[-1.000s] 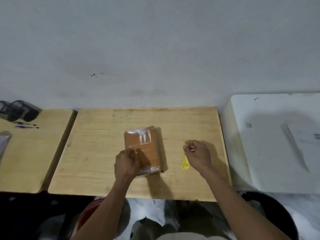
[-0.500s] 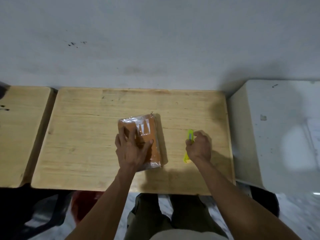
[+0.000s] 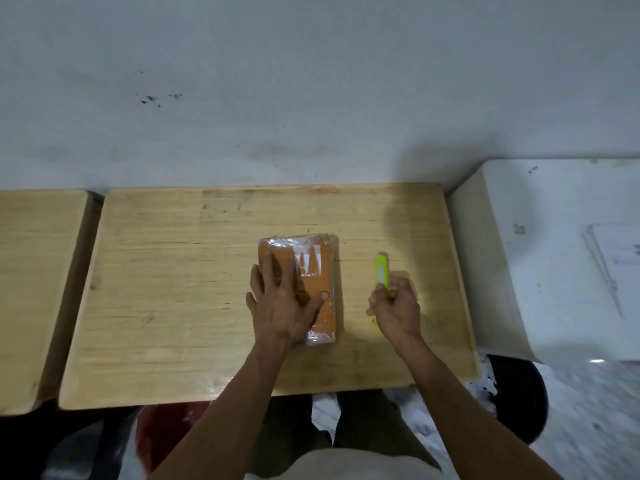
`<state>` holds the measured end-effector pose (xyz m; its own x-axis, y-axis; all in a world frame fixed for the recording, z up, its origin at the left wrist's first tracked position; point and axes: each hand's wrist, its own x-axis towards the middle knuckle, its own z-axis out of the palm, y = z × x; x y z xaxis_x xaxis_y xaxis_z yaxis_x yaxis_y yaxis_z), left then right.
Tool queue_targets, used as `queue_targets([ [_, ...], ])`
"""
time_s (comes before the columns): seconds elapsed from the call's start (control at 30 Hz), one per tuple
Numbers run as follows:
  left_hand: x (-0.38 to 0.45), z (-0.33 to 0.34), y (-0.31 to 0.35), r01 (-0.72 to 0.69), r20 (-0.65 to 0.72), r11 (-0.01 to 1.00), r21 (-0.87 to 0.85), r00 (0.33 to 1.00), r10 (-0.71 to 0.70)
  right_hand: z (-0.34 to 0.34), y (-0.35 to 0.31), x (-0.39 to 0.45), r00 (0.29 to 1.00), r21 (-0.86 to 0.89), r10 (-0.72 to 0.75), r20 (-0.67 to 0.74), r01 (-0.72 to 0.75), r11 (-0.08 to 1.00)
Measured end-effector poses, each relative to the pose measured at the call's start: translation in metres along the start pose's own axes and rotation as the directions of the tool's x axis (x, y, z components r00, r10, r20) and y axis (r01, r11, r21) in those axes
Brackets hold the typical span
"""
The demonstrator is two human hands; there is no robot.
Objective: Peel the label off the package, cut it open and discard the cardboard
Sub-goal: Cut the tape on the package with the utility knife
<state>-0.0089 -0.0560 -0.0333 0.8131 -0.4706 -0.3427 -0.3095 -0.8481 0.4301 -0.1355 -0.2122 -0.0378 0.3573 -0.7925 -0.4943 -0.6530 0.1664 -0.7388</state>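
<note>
An orange-brown package (image 3: 313,265) wrapped in clear glossy tape lies flat on the wooden table (image 3: 173,271), a little right of its middle. White label remnants show near its far end. My left hand (image 3: 282,308) lies flat on the package's near left part, fingers spread, pressing it down. To the right, my right hand (image 3: 394,310) is closed around a yellow-green utility knife (image 3: 382,273), whose front end points away from me; it is apart from the package.
A second wooden table (image 3: 31,289) stands at the left. A white surface (image 3: 554,254) with a sheet of paper is at the right. A dark round bin (image 3: 519,400) sits on the floor under it. A grey wall runs behind the tables.
My left hand opened from a closed grip at the package's near end to lie flat and spread on it. My right hand lifted the knife, which now points forward.
</note>
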Motion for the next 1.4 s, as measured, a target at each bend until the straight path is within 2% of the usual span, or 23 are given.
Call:
queue_targets([
  [0.1,-0.004,0.002,0.005,0.04,0.041,0.999,0.005,0.998,-0.04,-0.009,-0.022,-0.011,0.981,0.343,0.077,0.176,-0.135,0.93],
  [0.17,-0.007,0.004,0.008,0.057,0.046,0.998,0.003,0.997,-0.057,-0.017,-0.036,-0.015,0.956,0.459,0.046,0.29,-0.181,0.87],
  [0.23,-0.008,0.006,0.009,0.065,0.035,0.998,0.01,0.997,-0.066,-0.023,-0.047,-0.016,0.932,0.49,-0.054,0.357,-0.138,0.861],
  [0.37,-0.009,0.009,0.01,0.086,0.003,0.996,-0.001,0.996,-0.086,-0.024,-0.061,-0.006,0.93,0.364,-0.156,0.332,0.027,0.931],
  [0.53,-0.011,0.013,0.009,0.105,-0.029,0.994,-0.008,0.994,-0.105,-0.016,-0.067,0.016,0.941,0.312,-0.177,0.288,0.083,0.946],
  [0.67,-0.013,0.018,0.014,0.153,-0.067,0.988,-0.006,0.986,-0.153,-0.013,-0.067,0.036,0.926,0.252,-0.195,0.324,0.114,0.961],
  [0.8,-0.014,0.023,0.017,0.18,-0.099,0.984,-0.01,0.979,-0.18,-0.01,-0.065,0.054,0.892,0.137,-0.294,0.343,0.262,0.955],
  [0.97,-0.012,0.027,0.018,0.193,-0.117,0.981,-0.007,0.974,-0.192,-0.011,-0.07,0.069,0.833,0.065,-0.379,0.402,0.387,0.92],
  [1.13,-0.013,0.03,0.021,0.212,-0.146,0.977,-0.031,0.966,-0.214,-0.012,-0.075,0.08,0.732,-0.004,-0.385,0.562,0.468,0.884],
  [1.27,-0.012,0.032,0.022,0.224,-0.16,0.974,-0.036,0.961,-0.227,-0.013,-0.081,0.084,0.635,-0.111,-0.468,0.614,0.657,0.745],
  [1.4,-0.013,0.036,0.019,0.214,-0.174,0.976,-0.046,0.96,-0.219,-0.007,-0.093,0.086,0.539,-0.134,-0.498,0.68,0.758,0.638],
])
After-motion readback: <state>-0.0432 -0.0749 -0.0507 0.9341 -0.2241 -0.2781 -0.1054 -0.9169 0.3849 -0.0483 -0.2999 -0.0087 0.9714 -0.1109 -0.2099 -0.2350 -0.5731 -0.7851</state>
